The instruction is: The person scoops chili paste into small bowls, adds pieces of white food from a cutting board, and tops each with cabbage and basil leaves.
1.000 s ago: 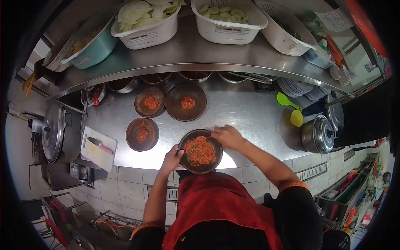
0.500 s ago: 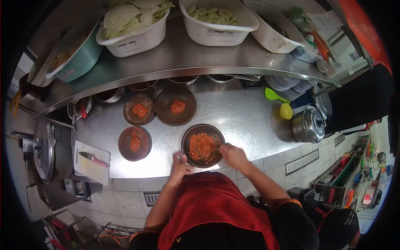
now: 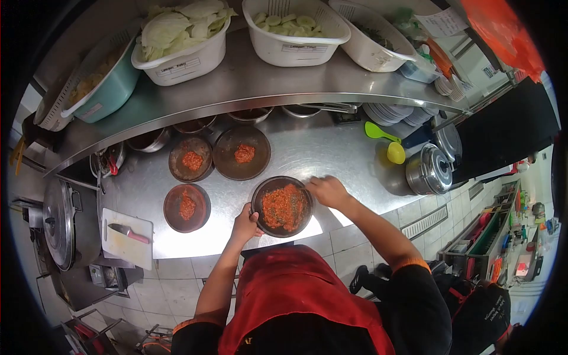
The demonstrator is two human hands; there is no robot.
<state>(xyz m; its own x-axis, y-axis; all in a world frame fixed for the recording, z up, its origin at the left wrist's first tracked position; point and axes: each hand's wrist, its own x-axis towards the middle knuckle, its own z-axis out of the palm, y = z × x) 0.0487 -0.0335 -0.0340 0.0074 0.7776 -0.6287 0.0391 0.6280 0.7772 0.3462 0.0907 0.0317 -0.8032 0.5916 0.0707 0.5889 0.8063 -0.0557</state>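
A dark, shallow stone mortar (image 3: pixel 255 204) with coarse red chili paste (image 3: pixel 284 207) in it stands near the counter's front edge. My left hand (image 3: pixel 244 225) is closed on its left rim, thumb toward the top. At the upper right rim, my right hand (image 3: pixel 328 190) is closed on a thin utensil whose shape I cannot make out. Three other mortars hold smaller heaps of red paste: a reddish one (image 3: pixel 201 207) to the left, a brown one (image 3: pixel 174 168) behind it, and a wider dark one (image 3: pixel 260 160) beside that.
A knife (image 3: pixel 130 234) lies on a white cutting board (image 3: pixel 142 251) at left. Metal pots (image 3: pixel 423 171) and a green spoon (image 3: pixel 378 131) are at right. Above, a steel shelf (image 3: pixel 254 89) carries tubs, one with cabbage (image 3: pixel 177 29). Another person (image 3: pixel 482 313) is at lower right.
My right hand has moved from the mortar's right side up to its upper right rim. My left hand has shifted round the left rim. The paste is spread differently, and the view has shifted slightly.
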